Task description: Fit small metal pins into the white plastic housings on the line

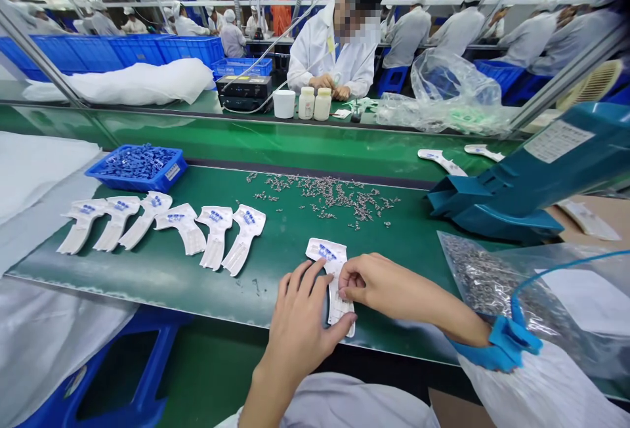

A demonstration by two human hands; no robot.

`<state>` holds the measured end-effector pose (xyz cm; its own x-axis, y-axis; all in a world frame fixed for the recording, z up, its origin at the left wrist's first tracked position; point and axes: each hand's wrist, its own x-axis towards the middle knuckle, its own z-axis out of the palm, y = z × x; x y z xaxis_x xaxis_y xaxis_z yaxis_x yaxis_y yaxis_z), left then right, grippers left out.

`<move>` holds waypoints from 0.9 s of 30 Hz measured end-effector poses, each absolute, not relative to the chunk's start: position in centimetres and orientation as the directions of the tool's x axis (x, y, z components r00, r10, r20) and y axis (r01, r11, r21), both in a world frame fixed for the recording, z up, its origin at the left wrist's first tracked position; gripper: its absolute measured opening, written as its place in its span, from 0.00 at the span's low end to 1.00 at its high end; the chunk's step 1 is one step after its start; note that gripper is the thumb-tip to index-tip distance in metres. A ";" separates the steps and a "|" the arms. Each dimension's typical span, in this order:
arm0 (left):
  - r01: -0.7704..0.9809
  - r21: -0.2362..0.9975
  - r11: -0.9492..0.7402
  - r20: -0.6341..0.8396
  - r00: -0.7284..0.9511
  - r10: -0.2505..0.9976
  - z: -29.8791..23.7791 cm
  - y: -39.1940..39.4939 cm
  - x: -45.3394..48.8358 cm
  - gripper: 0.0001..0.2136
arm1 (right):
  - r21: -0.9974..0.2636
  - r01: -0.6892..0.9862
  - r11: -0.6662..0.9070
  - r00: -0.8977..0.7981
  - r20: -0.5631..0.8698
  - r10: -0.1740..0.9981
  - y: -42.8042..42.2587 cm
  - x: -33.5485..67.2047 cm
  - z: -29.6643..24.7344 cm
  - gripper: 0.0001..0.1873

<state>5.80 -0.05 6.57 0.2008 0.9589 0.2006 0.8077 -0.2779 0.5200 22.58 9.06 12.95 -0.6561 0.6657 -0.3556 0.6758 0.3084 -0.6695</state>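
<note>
A white pistol-shaped plastic shell half lies on the green work surface in front of me, with small blue parts in its upper end. My left hand steadies it, fingers on its left side and thumb across the lower handle. My right hand is closed in a pinch against the handle's right side. Whatever sits between those fingertips is hidden. Beyond both hands lie scattered small metal pieces. More white shell halves with blue parts form a row to the left.
A blue bin of small blue parts stands at the back left. On the right are a teal scoop-like container and a clear bag of metal pieces. A blue wrist strap with a cord circles my right wrist. Opposite sits a co-worker.
</note>
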 end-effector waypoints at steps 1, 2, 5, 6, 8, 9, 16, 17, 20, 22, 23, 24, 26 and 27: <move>0.808 0.518 -0.279 0.204 0.200 0.958 6.6 -0.1 5.8 0.21 | -0.666 0.678 0.310 -0.657 -0.361 0.662 9.2 22.5 12.9 0.10; 0.808 0.517 -0.281 0.207 0.200 0.958 6.6 -0.1 5.8 0.21 | -0.663 0.680 0.312 -0.658 -0.365 0.659 9.3 22.5 12.9 0.11; 0.806 0.520 -0.284 0.214 0.199 0.956 6.6 0.0 5.8 0.21 | -0.646 0.691 0.324 -0.654 -0.368 0.661 9.5 22.4 12.8 0.11; 0.805 0.521 -0.283 0.213 0.198 0.957 6.6 0.0 5.8 0.21 | -0.643 0.694 0.325 -0.654 -0.373 0.658 9.6 22.4 12.8 0.10; 0.805 0.523 -0.281 0.212 0.197 0.957 6.5 0.0 5.8 0.21 | -0.639 0.700 0.320 -0.656 -0.396 0.643 9.7 22.4 12.8 0.08; 0.804 0.523 -0.283 0.213 0.198 0.957 6.5 0.0 5.8 0.21 | -0.636 0.704 0.315 -0.654 -0.408 0.637 9.8 22.4 12.8 0.08; 0.801 0.528 -0.281 0.217 0.192 0.957 6.5 0.0 5.8 0.21 | -0.592 0.739 0.321 -0.627 -0.430 0.649 9.9 22.3 12.5 0.08; 0.802 0.528 -0.279 0.211 0.194 0.958 6.6 0.1 5.8 0.21 | -0.573 0.752 0.327 -0.615 -0.430 0.661 9.8 22.2 12.4 0.07; 0.804 0.527 -0.276 0.199 0.200 0.960 6.6 0.1 5.8 0.21 | -0.474 0.818 0.324 -0.540 -0.443 0.716 9.6 21.9 12.3 0.01; 0.806 0.524 -0.275 0.198 0.199 0.960 6.6 0.2 5.8 0.21 | -0.421 0.850 0.317 -0.498 -0.445 0.744 9.6 21.8 12.2 0.07; 0.807 0.522 -0.275 0.202 0.196 0.960 6.5 0.1 5.9 0.21 | -0.426 0.846 0.322 -0.505 -0.444 0.740 9.8 21.9 12.2 0.08; 0.809 0.522 -0.272 0.207 0.189 0.960 6.5 0.1 5.9 0.21 | -0.455 0.827 0.329 -0.531 -0.443 0.722 10.1 22.1 12.2 0.08; 0.810 0.525 -0.261 0.220 0.167 0.961 6.4 0.1 5.9 0.21 | -0.559 0.764 0.322 -0.596 -0.424 0.682 11.0 22.9 12.1 0.07; 0.810 0.527 -0.258 0.227 0.158 0.961 6.4 0.0 5.9 0.21 | -0.597 0.742 0.306 -0.601 -0.389 0.699 11.7 23.4 12.0 0.07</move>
<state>5.93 0.04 6.36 0.1583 0.9610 0.2270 0.8100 -0.2578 0.5268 23.38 11.69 11.98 -0.6005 0.6988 -0.3886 0.7419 0.3058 -0.5967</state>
